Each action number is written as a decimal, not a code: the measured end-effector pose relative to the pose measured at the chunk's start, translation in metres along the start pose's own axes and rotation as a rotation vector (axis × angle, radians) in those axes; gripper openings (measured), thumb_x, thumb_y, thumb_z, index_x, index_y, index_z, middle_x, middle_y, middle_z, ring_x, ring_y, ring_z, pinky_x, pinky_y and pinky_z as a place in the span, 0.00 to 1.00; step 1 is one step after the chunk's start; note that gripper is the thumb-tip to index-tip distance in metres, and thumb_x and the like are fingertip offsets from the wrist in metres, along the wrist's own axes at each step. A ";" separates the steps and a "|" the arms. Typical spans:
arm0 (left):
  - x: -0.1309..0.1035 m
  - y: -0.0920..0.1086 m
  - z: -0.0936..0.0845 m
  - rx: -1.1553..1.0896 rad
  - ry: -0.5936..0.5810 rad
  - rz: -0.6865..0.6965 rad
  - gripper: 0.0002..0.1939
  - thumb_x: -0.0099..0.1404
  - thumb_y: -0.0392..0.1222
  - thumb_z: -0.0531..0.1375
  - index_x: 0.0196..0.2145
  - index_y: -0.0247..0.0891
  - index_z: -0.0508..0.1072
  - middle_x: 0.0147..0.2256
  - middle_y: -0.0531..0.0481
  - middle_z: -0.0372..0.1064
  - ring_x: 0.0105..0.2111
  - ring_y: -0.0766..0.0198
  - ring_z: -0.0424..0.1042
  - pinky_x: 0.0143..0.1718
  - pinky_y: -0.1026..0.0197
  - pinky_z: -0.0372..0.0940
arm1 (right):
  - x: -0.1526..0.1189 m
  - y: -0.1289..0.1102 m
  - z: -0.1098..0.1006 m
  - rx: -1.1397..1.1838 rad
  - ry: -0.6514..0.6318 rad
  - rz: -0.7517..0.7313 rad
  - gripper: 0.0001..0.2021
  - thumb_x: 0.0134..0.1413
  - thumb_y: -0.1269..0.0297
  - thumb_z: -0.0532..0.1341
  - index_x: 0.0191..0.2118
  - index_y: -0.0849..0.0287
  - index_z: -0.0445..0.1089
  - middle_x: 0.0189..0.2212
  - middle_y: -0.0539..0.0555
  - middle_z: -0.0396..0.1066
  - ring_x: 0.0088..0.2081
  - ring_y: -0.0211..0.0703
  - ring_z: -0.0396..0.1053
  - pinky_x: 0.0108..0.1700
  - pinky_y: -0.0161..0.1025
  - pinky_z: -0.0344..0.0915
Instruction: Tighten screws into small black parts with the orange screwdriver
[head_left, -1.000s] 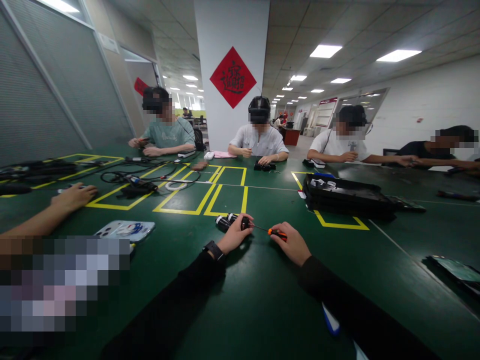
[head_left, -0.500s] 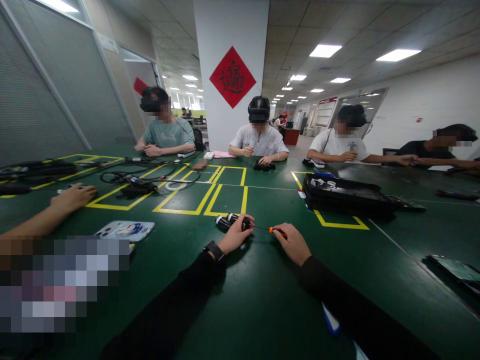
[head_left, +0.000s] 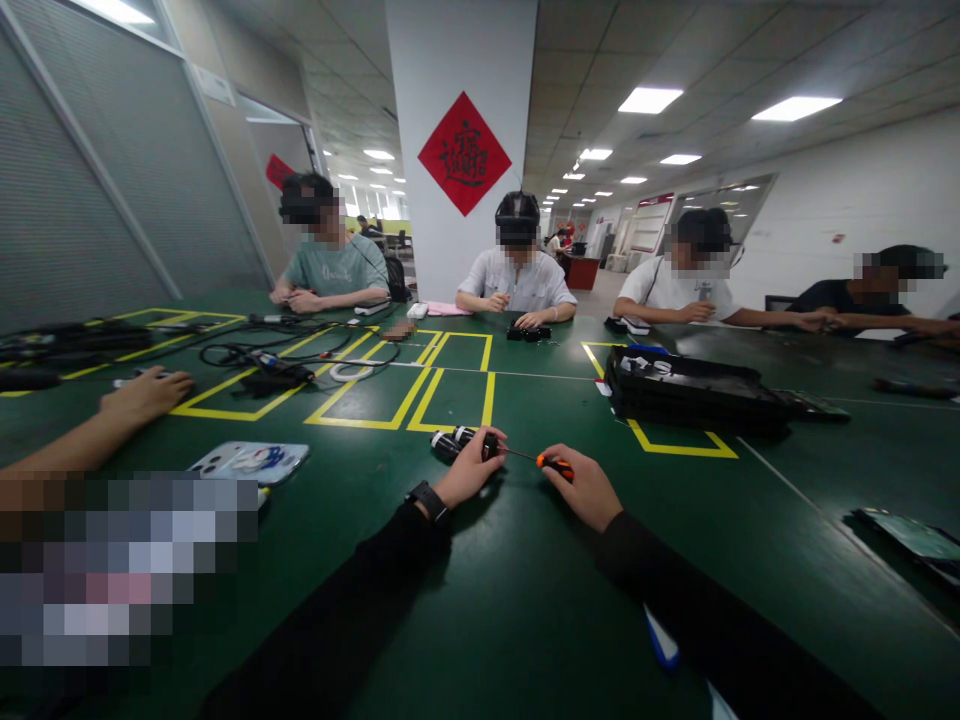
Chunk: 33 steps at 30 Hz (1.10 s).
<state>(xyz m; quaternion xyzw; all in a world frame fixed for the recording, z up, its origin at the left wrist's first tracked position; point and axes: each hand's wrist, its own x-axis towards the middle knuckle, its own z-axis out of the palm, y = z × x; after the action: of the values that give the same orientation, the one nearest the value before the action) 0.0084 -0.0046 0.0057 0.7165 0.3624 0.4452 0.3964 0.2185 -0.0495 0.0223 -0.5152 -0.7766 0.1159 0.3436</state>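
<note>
From where I stood by the green table (head_left: 517, 610), both bare hands of the seated person were engaged; the left hand (head_left: 469, 474) was closed round a black device (head_left: 445, 447), its thumb on the near side and its fingers over the top; two dark cylinders with pale bands projected from that grip on the left, while the dark end of the device sat directly between the fingertips on the right; the device was low over the tabletop, and whether it rested there could not be determined.

The right hand (head_left: 589, 490) was clamped on a screwdriver (head_left: 553, 466), thumb and fingers together about its orange and black handle; the orange collar stood clear of the fingertips, and the thin shaft ran leftward to the device, just beside the left fingertips; whether the tip was seated in it was too small to tell.

A dark watch (head_left: 427, 501) was noted on the left wrist; a blue and white object (head_left: 661, 640) lay partly under the right sleeve; a phone (head_left: 255, 460) lay to the left; a co-worker's hand (head_left: 148, 393) rested farther left; a bulky black case (head_left: 690, 392) lay to the right, well apart from both hands.
</note>
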 end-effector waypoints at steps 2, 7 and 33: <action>0.000 0.000 0.000 0.006 -0.001 0.004 0.15 0.55 0.34 0.55 0.42 0.38 0.61 0.35 0.51 0.64 0.35 0.66 0.65 0.42 0.60 0.59 | 0.001 0.000 0.001 -0.007 -0.017 0.011 0.11 0.54 0.61 0.52 0.40 0.56 0.66 0.35 0.52 0.67 0.37 0.41 0.63 0.41 0.38 0.59; 0.001 0.000 0.000 0.004 -0.021 0.004 0.15 0.55 0.34 0.54 0.42 0.38 0.61 0.35 0.52 0.64 0.36 0.66 0.65 0.42 0.60 0.60 | 0.002 0.001 0.001 -0.041 -0.037 -0.003 0.12 0.57 0.62 0.48 0.38 0.58 0.67 0.34 0.54 0.68 0.39 0.42 0.62 0.42 0.39 0.58; 0.000 -0.001 0.001 0.028 -0.006 0.004 0.14 0.55 0.34 0.54 0.42 0.38 0.61 0.36 0.50 0.65 0.37 0.66 0.66 0.43 0.60 0.60 | 0.001 0.006 0.005 0.128 -0.003 -0.046 0.08 0.52 0.65 0.54 0.39 0.57 0.66 0.37 0.53 0.63 0.38 0.40 0.63 0.42 0.38 0.61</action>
<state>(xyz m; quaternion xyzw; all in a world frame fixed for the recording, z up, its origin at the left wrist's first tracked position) 0.0089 -0.0045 0.0048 0.7241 0.3659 0.4385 0.3866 0.2195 -0.0446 0.0159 -0.4743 -0.7796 0.1580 0.3773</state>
